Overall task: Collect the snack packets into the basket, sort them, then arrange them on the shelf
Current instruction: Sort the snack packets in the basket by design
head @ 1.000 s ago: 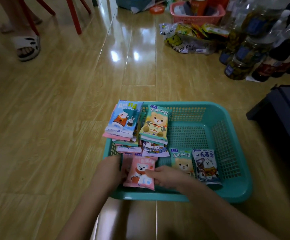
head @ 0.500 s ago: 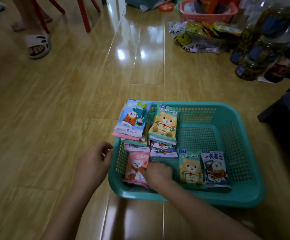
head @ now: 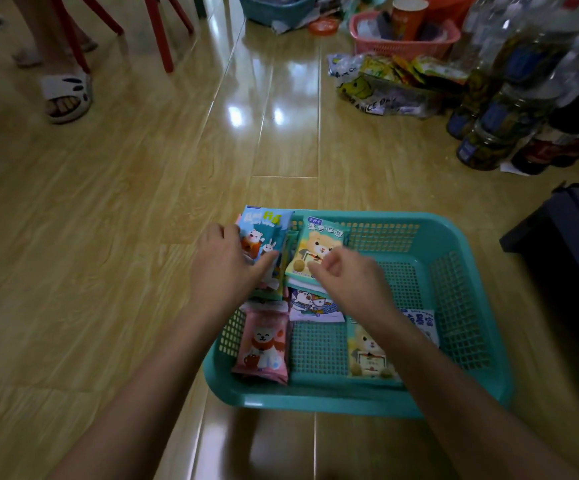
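Observation:
A teal basket [head: 468, 244] sits on the wooden floor with several snack packets inside. A pile topped by a blue packet [head: 267, 225] leans on its far-left corner. My left hand [head: 224, 268] grips that pile, thumb across the front and fingers at the left edge. Beside it lies a green bear packet [head: 321, 240]; my right hand [head: 348, 277] hovers over it with loosely curled fingers, holding nothing. A pink packet [head: 264, 344] lies near left, with a white cartoon packet [head: 310, 303] behind it. My right forearm partly covers a second green bear packet [head: 367, 355] and a dark blue packet [head: 421, 322].
Far right stand several bottles [head: 502, 116], a clear bag of snacks [head: 385, 88] and a pink basket [head: 402, 46]. A dark box [head: 572, 237] lies right of the teal basket. A person's sandalled foot [head: 66, 95] and red chair legs [head: 158, 36] are at far left.
Both hands left the pink packet, now lying flat near left. The left hand moved from outside the basket onto the blue packet pile; the right hand rose over the green bear packet.

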{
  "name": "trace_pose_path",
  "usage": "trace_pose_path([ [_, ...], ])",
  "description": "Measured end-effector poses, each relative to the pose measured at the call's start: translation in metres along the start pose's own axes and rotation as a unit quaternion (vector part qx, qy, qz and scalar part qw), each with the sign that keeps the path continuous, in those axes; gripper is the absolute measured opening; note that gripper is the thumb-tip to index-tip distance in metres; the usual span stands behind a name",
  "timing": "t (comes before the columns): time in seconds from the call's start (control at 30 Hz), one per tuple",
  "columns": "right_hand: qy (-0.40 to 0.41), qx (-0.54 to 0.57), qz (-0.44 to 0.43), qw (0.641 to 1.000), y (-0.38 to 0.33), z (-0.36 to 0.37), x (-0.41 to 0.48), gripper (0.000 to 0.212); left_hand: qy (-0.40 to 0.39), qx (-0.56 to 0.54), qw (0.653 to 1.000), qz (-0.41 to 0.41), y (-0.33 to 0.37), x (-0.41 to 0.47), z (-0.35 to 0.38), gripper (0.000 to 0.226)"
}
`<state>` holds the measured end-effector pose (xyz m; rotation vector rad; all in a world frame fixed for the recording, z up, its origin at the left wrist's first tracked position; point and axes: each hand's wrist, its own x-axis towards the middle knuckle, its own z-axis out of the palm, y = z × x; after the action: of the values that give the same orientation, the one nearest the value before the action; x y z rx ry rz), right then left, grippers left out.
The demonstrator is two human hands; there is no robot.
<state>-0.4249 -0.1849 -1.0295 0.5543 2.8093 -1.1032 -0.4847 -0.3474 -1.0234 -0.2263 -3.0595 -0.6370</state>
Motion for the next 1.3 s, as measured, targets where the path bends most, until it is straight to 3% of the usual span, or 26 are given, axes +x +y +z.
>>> trace_pose_path([
  [0.07, 0.057, -0.015, 0.010, 0.998, 0.003, -0.001, 0.013, 0.038, -0.011, 0.021, 1.000, -0.016, -0.001, 0.009, 0.007, 0.066],
  [0.2, 0.023, -0.033, 0.083, 0.996, 0.012, 0.010, 0.031, 0.073, -0.038, -0.026, 0.997, -0.063, 0.000, 0.018, 0.010, 0.069],
  [0.4, 0.004, 0.031, 0.147, 0.989, 0.017, 0.017, 0.044, 0.085, -0.059, -0.108, 0.987, -0.101, 0.000, 0.024, 0.009, 0.063],
  [0.6, -0.015, 0.034, 0.156, 0.987, 0.022, 0.021, 0.047, 0.064, -0.071, -0.217, 0.963, -0.143, -0.004, 0.026, 0.007, 0.062],
  [0.73, -0.027, 0.054, 0.137, 0.989, 0.018, 0.016, 0.043, 0.047, -0.067, -0.296, 0.943, -0.136, -0.004, 0.023, 0.007, 0.042],
  [0.87, -0.027, 0.152, 0.108, 0.982, 0.018, 0.001, 0.034, 0.039, -0.055, -0.364, 0.923, -0.111, 0.003, 0.011, 0.002, 0.046],
  [1.03, 0.008, 0.239, 0.101, 0.966, 0.046, -0.041, 0.000, 0.030, -0.072, -0.472, 0.874, -0.092, 0.011, -0.018, -0.001, 0.028],
  [1.17, -0.076, 0.145, 0.166, 0.972, 0.090, -0.047, -0.024, 0.025, -0.111, -0.534, 0.829, -0.123, 0.016, -0.046, 0.009, 0.023],
  [1.3, -0.148, 0.058, 0.202, 0.966, 0.116, -0.013, -0.035, 0.027, -0.146, -0.536, 0.818, -0.147, 0.023, -0.064, 0.023, 0.017],
])
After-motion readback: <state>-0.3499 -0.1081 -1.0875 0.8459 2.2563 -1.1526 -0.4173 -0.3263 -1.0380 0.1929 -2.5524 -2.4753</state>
